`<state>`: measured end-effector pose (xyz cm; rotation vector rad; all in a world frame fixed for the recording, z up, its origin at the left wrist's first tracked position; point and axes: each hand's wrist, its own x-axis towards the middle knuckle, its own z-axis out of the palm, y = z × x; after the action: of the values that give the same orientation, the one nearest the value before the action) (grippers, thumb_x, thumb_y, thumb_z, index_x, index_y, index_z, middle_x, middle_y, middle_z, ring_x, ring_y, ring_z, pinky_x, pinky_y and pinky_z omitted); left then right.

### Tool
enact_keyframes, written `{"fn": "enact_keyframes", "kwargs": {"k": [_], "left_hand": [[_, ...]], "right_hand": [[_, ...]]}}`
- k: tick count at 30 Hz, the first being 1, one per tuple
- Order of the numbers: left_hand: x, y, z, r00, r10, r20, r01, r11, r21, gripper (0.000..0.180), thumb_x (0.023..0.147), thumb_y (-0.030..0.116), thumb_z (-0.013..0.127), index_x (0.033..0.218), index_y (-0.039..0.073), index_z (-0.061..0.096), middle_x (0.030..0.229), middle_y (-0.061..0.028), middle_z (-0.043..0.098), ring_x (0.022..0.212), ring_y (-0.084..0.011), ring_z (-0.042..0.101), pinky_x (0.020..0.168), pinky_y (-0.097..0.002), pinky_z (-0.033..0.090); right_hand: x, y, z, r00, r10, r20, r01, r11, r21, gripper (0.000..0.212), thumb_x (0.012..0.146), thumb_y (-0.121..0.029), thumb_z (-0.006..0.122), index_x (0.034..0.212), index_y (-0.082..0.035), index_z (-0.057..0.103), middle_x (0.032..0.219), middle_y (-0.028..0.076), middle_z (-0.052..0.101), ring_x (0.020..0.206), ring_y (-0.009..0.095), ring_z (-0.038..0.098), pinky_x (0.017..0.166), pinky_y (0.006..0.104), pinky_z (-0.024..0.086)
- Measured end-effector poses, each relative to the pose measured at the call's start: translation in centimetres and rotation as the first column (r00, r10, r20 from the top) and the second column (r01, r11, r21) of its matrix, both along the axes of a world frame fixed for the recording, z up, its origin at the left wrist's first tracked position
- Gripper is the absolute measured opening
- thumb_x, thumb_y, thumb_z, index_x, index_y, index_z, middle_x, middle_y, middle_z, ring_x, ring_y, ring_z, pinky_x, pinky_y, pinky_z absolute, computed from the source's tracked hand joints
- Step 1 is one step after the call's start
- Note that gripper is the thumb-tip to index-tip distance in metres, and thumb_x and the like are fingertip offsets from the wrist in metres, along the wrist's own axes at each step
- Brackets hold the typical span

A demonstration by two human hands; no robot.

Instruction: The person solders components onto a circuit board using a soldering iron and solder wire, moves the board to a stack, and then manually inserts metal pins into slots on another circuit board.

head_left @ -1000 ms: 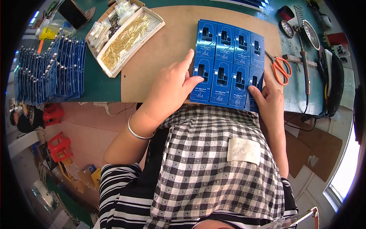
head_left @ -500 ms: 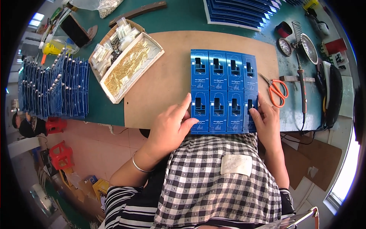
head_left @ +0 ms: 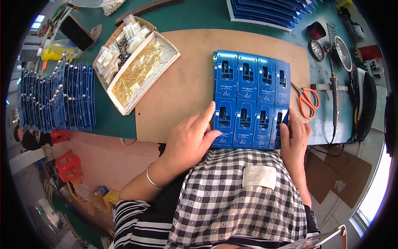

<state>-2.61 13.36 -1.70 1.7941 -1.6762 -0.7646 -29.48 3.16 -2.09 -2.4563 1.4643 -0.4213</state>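
A blue circuit board panel (head_left: 252,99), with a grid of several cut-out sections, lies at the near edge of the brown work board (head_left: 182,79). Another blue edge peeks out along its left side, so at least one more panel seems to be underneath. My left hand (head_left: 186,135) grips the lower left side, its thumb on the top face and fingers along the edge. On the lower right side, my right hand (head_left: 294,139) holds the edge, thumb on top. Both sets of fingertips are partly hidden.
Left of the work board stands a carton (head_left: 143,79) of gold pins and small bags. Upright blue boards (head_left: 58,97) fill the far left, with more stacked (head_left: 265,14) at the back. Orange-handled scissors (head_left: 309,103) and a soldering iron (head_left: 334,95) lie at right.
The panel appears slightly farther right and turned a little, with a second edge now showing at its left. Both hands stay on its sides; the whole view has shifted slightly.
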Motion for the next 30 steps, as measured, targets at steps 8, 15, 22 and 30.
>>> {"fn": "enact_keyframes", "kwargs": {"k": [8, 15, 22, 30], "left_hand": [[0.0, -0.1, -0.2, 0.993, 0.006, -0.119, -0.007, 1.000, -0.011, 0.075, 0.081, 0.014, 0.076, 0.146, 0.004, 0.040, 0.085, -0.0080, 0.061, 0.071, -0.0223, 0.059, 0.066, -0.0348, 0.050], [0.7, 0.2, 0.2, 0.991, -0.078, -0.105, 0.088, 0.992, 0.093, 0.092, 0.070, 0.026, 0.085, 0.146, 0.003, 0.039, 0.092, -0.0087, 0.060, 0.084, -0.0246, 0.061, 0.074, -0.0353, 0.051], [0.7, 1.1, -0.2, 1.000, -0.025, 0.008, 0.024, 0.998, 0.065, 0.095, 0.067, 0.023, 0.086, 0.147, 0.002, 0.038, 0.099, -0.0085, 0.058, 0.085, -0.0222, 0.058, 0.072, -0.0337, 0.050], [0.6, 1.4, -0.2, 1.000, -0.002, 0.031, -0.001, 0.994, 0.111, 0.097, 0.064, 0.020, 0.087, 0.147, 0.004, 0.039, 0.106, -0.0098, 0.058, 0.087, -0.0209, 0.059, 0.069, -0.0307, 0.049]], "right_hand": [[-1.4, 1.5, 0.4, 0.994, -0.054, 0.093, 0.047, 0.996, 0.081, 0.032, 0.087, -0.020, 0.066, 0.114, -0.002, 0.063, 0.098, 0.008, 0.062, 0.093, 0.023, 0.056, 0.092, 0.0376, 0.033], [-0.9, 2.0, -0.7, 0.988, -0.039, 0.147, 0.038, 0.999, 0.010, 0.043, 0.084, -0.017, 0.066, 0.125, -0.004, 0.061, 0.101, 0.008, 0.061, 0.096, 0.025, 0.054, 0.092, 0.0391, 0.033], [-1.7, 2.6, -0.4, 0.983, -0.028, 0.183, 0.021, 0.999, 0.041, 0.044, 0.085, -0.020, 0.067, 0.127, -0.006, 0.060, 0.107, 0.006, 0.059, 0.101, 0.024, 0.051, 0.095, 0.0400, 0.032], [-2.9, 2.2, -0.6, 0.967, 0.086, 0.238, -0.109, 0.991, 0.084, 0.043, 0.078, -0.021, 0.074, 0.120, -0.012, 0.066, 0.109, 0.001, 0.059, 0.103, 0.022, 0.051, 0.095, 0.0423, 0.030]]}}
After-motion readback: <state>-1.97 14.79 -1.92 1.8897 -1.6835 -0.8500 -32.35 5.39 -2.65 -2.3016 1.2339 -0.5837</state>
